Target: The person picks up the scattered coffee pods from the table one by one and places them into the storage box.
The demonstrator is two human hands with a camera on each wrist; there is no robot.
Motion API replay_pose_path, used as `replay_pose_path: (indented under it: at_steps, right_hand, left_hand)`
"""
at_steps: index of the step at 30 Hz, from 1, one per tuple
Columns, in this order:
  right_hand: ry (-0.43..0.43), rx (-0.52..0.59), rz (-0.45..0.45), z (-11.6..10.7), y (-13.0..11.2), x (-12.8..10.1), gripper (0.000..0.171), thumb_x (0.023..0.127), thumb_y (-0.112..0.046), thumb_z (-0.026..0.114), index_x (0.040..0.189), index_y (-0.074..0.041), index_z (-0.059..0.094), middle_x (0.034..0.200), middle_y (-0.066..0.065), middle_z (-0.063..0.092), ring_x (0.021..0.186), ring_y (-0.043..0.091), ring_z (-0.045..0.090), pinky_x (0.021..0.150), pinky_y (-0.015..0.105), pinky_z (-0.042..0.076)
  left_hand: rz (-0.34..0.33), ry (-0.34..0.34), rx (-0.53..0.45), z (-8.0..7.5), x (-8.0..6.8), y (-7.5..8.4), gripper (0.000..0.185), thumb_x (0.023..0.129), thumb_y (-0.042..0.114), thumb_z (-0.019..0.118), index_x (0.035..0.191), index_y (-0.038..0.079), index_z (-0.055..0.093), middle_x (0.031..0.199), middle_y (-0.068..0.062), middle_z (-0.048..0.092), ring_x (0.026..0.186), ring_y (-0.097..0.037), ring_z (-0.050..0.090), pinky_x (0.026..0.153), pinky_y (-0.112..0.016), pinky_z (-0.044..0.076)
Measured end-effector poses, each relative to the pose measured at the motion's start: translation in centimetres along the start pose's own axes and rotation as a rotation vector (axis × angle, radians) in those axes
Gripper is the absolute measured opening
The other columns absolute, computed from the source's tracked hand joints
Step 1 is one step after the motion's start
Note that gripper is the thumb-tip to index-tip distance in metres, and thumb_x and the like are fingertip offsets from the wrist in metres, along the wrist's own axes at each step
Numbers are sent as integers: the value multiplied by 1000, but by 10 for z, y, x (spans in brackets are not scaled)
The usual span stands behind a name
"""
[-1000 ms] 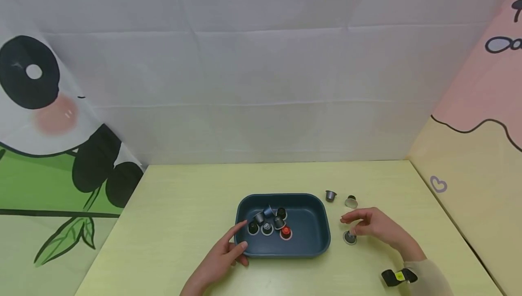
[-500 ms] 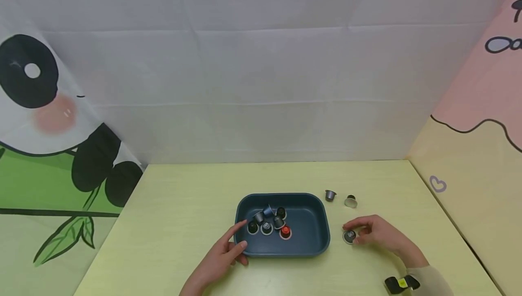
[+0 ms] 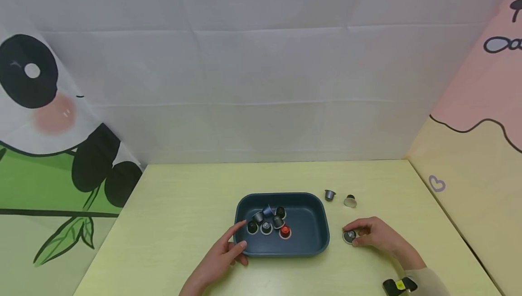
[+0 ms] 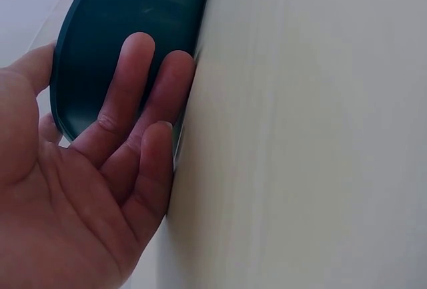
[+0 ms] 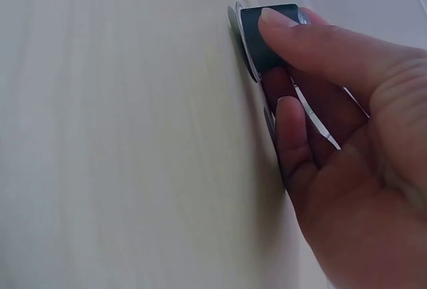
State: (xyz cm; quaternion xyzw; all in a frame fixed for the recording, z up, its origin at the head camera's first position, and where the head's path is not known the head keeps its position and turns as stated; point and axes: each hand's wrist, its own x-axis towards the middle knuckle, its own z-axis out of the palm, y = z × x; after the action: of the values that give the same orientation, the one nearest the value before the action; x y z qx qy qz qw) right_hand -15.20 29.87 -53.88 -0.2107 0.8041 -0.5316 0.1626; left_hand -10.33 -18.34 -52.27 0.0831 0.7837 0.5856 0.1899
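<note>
In the head view, my right hand (image 3: 377,235) pinches a dark coffee capsule (image 3: 349,236) standing on the table right of the tray. The right wrist view shows the thumb on the side of this capsule (image 5: 263,35), its foil rim down by the tabletop. At the left side of the blue tray (image 3: 310,253), my left hand (image 3: 220,257) touches the rim with index finger and thumb. Its other fingers (image 4: 127,82) lie loosely against the outer wall in the left wrist view. Several capsules lie in the tray's left half, among them a red capsule (image 3: 285,231) and a blue capsule (image 3: 267,211).
Behind the right hand, a grey-purple capsule (image 3: 329,195) and a capsule with a pale foil lid (image 3: 350,201) lie on the pale yellow table (image 3: 183,196). A white cloth backdrop (image 3: 261,128) rises at the table's far edge, with printed panels at both sides.
My right hand has come down slightly and its fingers have closed around the dark capsule, which is still in place. The left hand and tray have stayed put.
</note>
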Motion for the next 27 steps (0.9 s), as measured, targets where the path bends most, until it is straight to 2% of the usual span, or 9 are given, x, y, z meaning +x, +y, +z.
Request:
replay_pose_path:
  at_steps: [9, 15, 27]
  right_hand:
    - [43, -20, 82, 3, -2, 0, 35, 79, -8, 82, 113, -1, 73, 103, 8, 71, 77, 6, 55, 66, 24, 48]
    - [56, -24, 79, 3, -4, -2, 35, 80, -9, 82, 113, -1, 73, 97, 5, 69, 74, 7, 55, 64, 25, 47]
    - [145, -14, 118, 3, -11, -2, 36, 84, -10, 79, 117, 1, 70, 113, 13, 68, 86, 12, 61, 73, 26, 50]
  left_hand:
    - [10, -6, 1, 0, 0, 1, 58, 104, 27, 55, 157, 23, 31, 75, -13, 71, 76, -27, 69, 68, -30, 46]
    - [9, -4, -2, 1, 0, 1, 57, 104, 27, 55, 157, 23, 31, 75, -13, 71, 76, -25, 69, 68, -30, 46]
    - [6, -8, -9, 0, 1, 0, 59, 104, 29, 55, 157, 23, 31, 75, -13, 71, 76, -25, 69, 68, -29, 46]
